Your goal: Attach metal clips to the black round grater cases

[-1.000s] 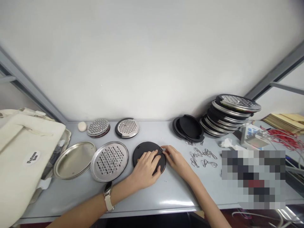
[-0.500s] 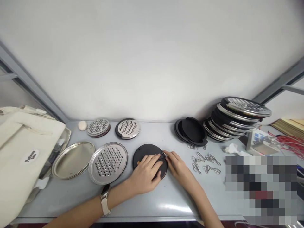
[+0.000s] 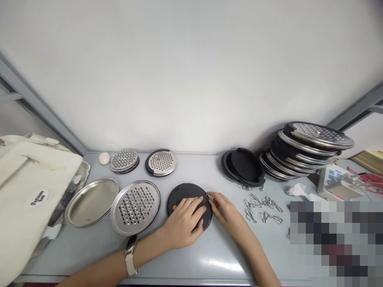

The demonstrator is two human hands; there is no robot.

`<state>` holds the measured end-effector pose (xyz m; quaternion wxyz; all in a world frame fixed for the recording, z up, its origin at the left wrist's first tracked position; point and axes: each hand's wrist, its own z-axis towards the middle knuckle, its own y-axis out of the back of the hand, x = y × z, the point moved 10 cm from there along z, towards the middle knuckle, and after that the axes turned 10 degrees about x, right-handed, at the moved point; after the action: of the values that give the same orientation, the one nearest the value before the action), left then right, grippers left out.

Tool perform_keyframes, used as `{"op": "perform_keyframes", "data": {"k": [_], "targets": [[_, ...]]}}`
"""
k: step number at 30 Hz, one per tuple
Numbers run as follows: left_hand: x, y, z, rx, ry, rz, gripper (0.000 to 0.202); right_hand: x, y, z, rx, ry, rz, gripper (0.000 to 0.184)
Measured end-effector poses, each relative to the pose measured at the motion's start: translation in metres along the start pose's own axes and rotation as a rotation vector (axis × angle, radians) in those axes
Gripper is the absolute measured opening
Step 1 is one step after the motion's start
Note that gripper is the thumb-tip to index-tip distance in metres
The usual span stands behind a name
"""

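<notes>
1. Since the earlier frame, little has moved: both hands sit a touch further right on the same black disc [image 3: 189,196]; the view has swung slightly, so the stacks at far right sit further out.
2. Left hand [image 3: 182,223] lies flat, fingers spread, palm down on the disc, pinning it to the grey surface [image 3: 209,255]; judged to stop it sliding.
3. Right hand [image 3: 229,215] is at the disc's right rim, fingertips pinched on a small metal clip [image 3: 207,196], apparently working it onto the edge; how tight the grip is, can't tell.
4. Disc lies flat under the left hand, just in front of the person, w/ a small orange spot showing by the left fingers.
5. Loose wire clips [image 3: 263,209] lie just right of the right hand, within easy reach.
6. Left of the left hand: perforated steel plate [image 3: 135,206], then a plain steel tray [image 3: 91,202], side by side.
7. Beyond the hands, toward the wall: two smaller perforated discs [image 3: 143,161], a pile of black discs [image 3: 243,166], and a leaning stack of finished plates [image 3: 305,149].
8. White bag [image 3: 26,191] sits far left.
</notes>
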<state>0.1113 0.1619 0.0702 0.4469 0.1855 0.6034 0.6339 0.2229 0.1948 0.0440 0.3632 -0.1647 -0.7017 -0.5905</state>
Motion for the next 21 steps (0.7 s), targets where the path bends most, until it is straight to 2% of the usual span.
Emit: {"op": "perform_keyframes", "data": {"k": [10, 21], "targets": [[0.0, 0.0, 0.001, 0.006, -0.003, 0.006, 0.037, -0.004, -0.001, 0.0, 0.023, -0.019, 0.014, 0.025], [-0.001, -0.001, 0.0, 0.02, 0.0, 0.022, 0.037, -0.014, 0.001, -0.002, -0.095, 0.037, -0.033, 0.029]]}}
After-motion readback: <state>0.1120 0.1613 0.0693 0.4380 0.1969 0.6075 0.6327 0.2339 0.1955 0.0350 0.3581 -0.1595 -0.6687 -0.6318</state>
